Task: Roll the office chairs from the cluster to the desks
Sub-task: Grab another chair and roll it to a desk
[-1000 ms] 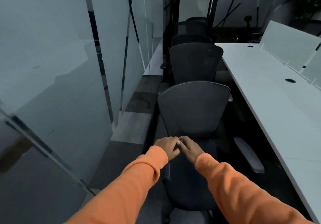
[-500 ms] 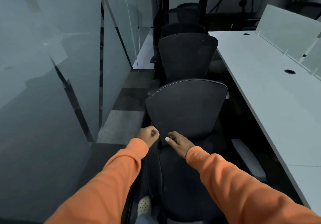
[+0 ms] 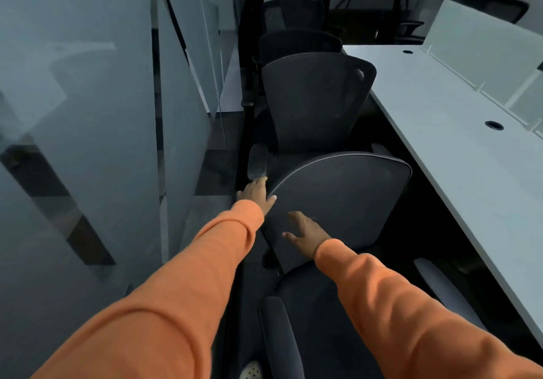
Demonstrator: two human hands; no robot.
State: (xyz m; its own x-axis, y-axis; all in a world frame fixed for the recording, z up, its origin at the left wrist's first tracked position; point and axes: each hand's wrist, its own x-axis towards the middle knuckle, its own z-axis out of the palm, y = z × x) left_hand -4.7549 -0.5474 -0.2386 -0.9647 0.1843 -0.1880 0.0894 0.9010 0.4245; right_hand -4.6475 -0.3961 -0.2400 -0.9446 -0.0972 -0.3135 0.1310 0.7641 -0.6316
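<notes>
The near chair [image 3: 352,199] stood at the head of a single file in the narrow aisle, with the glass wall [image 3: 88,114] on its left and the long pale desk [image 3: 440,149] close on its right. Its dark mesh back faced the person, and its seat was turned away up the aisle.

The second chair [image 3: 314,99] stood just beyond it, facing the same way. More chairs [image 3: 298,42] were lined up behind that one in the gloom.

The left hand [image 3: 255,194] reached to the left rim of the near chair's back. Its fingers were straight and its thumb lay across the rim. The fingertips were just short of the second chair's armrest [image 3: 258,161].

The right hand [image 3: 305,235] was spread over the lower part of the same back, fingers loose and splayed, holding nothing. From where I stood I could not tell whether the palm touched the mesh.

Both arms wore orange sleeves [image 3: 182,299]. A frosted divider [image 3: 482,46] stood along the far edge of the desk. The toe of a pale shoe [image 3: 251,371] showed on the floor by the chair's base.
</notes>
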